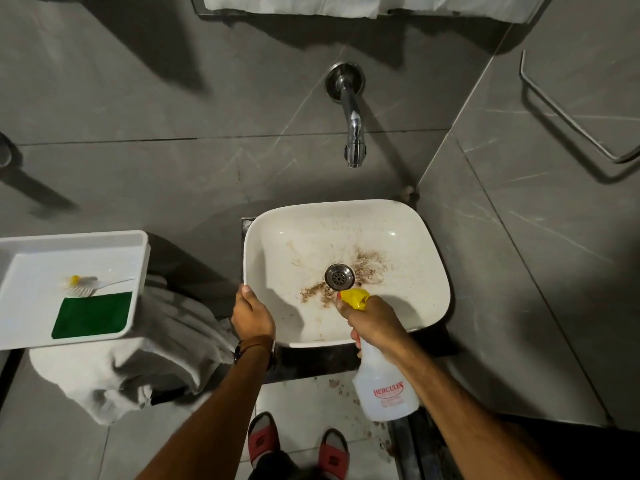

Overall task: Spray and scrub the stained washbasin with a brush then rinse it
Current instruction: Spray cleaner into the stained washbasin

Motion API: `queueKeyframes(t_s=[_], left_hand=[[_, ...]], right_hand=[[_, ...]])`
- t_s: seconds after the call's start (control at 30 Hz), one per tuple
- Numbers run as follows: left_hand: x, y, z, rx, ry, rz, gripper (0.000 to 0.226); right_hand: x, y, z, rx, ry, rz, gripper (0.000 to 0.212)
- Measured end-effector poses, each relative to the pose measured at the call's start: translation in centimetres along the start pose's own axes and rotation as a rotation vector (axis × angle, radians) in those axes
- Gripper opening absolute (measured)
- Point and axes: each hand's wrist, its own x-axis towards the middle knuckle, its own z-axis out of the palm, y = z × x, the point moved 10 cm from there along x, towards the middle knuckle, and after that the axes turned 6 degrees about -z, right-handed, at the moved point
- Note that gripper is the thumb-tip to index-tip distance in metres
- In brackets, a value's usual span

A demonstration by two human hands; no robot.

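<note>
The white washbasin [408,237] sits below a chrome wall tap [353,133], with brown stains around its metal drain [339,277]. My right hand [375,322] grips a clear spray bottle [384,393] with a yellow nozzle [355,297], which points into the basin just in front of the drain. My left hand [251,315] clasps the basin's front left rim. A small brush [86,285] with a yellow head and white handle lies in a white tray [31,261] at the left, beside a green scouring pad [93,315].
Crumpled white and grey cloth [138,368] lies under the tray, left of the basin. A metal towel rail [571,116] hangs on the right wall. Brown specks mark the floor [339,386] below the basin, near my red sandals [298,441].
</note>
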Motion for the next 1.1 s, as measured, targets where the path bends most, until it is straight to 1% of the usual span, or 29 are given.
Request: queueKeyframes(t_s=[0.1,0.27,0.4,0.5,0.53,0.6,0.73,0.83,0.97,1.1], left_hand=[[0.1,-0.1,0.1,0.0,-0.001,-0.004,0.054],[0.1,0.0,0.0,0.006,0.013,0.014,0.052],[0.0,0.1,0.0,0.004,0.015,0.017,0.052],[0.1,0.1,0.0,0.004,0.016,0.018,0.052],[0.1,0.0,0.1,0.008,0.014,0.017,0.053],[0.2,0.0,0.1,0.014,0.007,0.012,0.053],[0.2,-0.3,0.2,0.003,0.004,0.005,0.054],[0.3,-0.3,0.3,-0.008,-0.008,0.0,0.054],[0.2,-0.2,0.2,-0.018,0.0,0.014,0.053],[0.0,-0.3,0.3,-0.054,-0.015,-0.023,0.053]], right_hand=[[0.0,-0.5,0.5,-0.013,-0.026,-0.032,0.053],[0.1,0.9,-1.1,0.051,0.078,0.004,0.05],[0.3,2.6,-3.9,0.147,0.166,0.027,0.038],[0.4,3.6,-6.5,0.221,0.222,0.033,0.022],[0.5,3.9,-7.3,0.259,0.236,0.039,0.02],[0.5,4.5,-9.0,0.308,0.27,0.05,0.02],[0.9,4.5,-11.8,0.3,0.312,0.036,0.02],[1.3,3.7,-13.1,0.299,0.341,0.013,0.021],[2.1,1.9,-13.5,0.318,0.363,-0.003,0.015],[2.9,-1.3,-12.6,0.301,0.342,-0.053,0.011]])
